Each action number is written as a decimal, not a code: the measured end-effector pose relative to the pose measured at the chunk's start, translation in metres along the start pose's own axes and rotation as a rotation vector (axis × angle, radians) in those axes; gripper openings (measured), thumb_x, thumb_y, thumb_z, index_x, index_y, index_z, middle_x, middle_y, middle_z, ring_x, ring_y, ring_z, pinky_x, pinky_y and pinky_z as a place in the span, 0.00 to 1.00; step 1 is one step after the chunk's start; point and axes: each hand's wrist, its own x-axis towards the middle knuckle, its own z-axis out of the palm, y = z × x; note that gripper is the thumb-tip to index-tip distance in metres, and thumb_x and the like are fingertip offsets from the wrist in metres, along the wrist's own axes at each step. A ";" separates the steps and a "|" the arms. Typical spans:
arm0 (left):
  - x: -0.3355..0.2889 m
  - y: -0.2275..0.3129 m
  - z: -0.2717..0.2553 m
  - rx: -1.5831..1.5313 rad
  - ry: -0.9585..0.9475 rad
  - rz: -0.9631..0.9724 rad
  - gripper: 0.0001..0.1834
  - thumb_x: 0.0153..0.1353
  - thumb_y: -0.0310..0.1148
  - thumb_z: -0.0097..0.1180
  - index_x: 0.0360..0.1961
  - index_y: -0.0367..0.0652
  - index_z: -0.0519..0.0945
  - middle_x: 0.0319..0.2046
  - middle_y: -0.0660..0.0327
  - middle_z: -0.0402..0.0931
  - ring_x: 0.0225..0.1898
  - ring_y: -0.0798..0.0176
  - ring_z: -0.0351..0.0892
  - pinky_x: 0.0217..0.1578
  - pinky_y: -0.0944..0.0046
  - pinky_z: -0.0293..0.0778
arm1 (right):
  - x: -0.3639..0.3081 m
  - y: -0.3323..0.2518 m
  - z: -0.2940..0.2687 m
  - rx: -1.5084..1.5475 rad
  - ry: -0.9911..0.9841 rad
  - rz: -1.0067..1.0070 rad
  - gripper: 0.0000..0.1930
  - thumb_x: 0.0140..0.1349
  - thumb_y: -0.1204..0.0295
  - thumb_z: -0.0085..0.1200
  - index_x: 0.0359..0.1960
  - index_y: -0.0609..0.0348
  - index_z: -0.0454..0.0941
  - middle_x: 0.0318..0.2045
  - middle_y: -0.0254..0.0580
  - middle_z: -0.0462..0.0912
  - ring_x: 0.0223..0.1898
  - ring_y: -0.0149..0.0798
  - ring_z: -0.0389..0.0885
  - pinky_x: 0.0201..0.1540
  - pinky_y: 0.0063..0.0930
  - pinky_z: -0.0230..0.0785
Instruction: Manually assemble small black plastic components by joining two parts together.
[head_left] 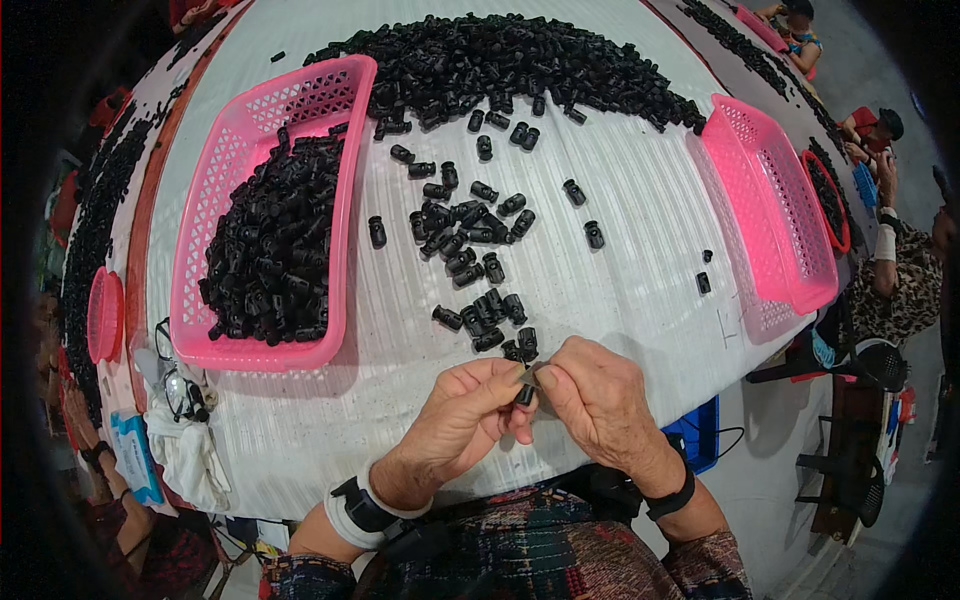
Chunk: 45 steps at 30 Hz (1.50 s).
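My left hand (455, 412) and my right hand (603, 405) meet near the table's front edge, both closed in a pinch. Between the left fingertips sits a small black plastic cord lock (524, 396). The right thumb and finger press on a thin, flat greyish piece (532, 377) against it; its kind is too small to tell. Just beyond my fingertips lies a loose cluster of cord locks (485, 310), and a bigger scatter (465, 225) is farther out. At the far side rises a large heap of cord locks (510, 70).
A pink basket (350, 200) at left holds many cord locks. Another pink basket (770, 200) stands at the right edge. Eyeglasses (185, 395), a white cloth (185, 455) and a blue-and-white packet (137, 460) lie at lower left. Other people work at tables on both sides.
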 end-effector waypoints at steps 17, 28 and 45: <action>0.003 -0.001 0.008 0.012 0.073 0.029 0.10 0.61 0.33 0.47 0.35 0.35 0.74 0.28 0.60 0.75 0.25 0.70 0.73 0.24 0.69 0.74 | 0.000 -0.023 -0.009 0.086 0.137 -0.046 0.16 0.45 0.72 0.61 0.36 0.63 0.73 0.27 0.44 0.72 0.25 0.38 0.74 0.25 0.27 0.67; 0.001 -0.004 0.004 0.215 -0.004 0.050 0.09 0.59 0.31 0.50 0.36 0.35 0.75 0.28 0.60 0.76 0.24 0.71 0.75 0.22 0.73 0.73 | -0.002 -0.030 -0.008 -0.077 0.082 -0.181 0.18 0.37 0.77 0.63 0.34 0.64 0.74 0.23 0.43 0.72 0.22 0.41 0.74 0.23 0.28 0.66; 0.003 -0.003 -0.001 0.242 0.056 0.157 0.16 0.63 0.39 0.44 0.35 0.34 0.74 0.23 0.61 0.75 0.21 0.72 0.73 0.22 0.74 0.70 | 0.016 -0.040 -0.007 -0.147 -0.047 -0.030 0.14 0.37 0.73 0.62 0.28 0.62 0.75 0.21 0.42 0.74 0.24 0.42 0.75 0.25 0.31 0.66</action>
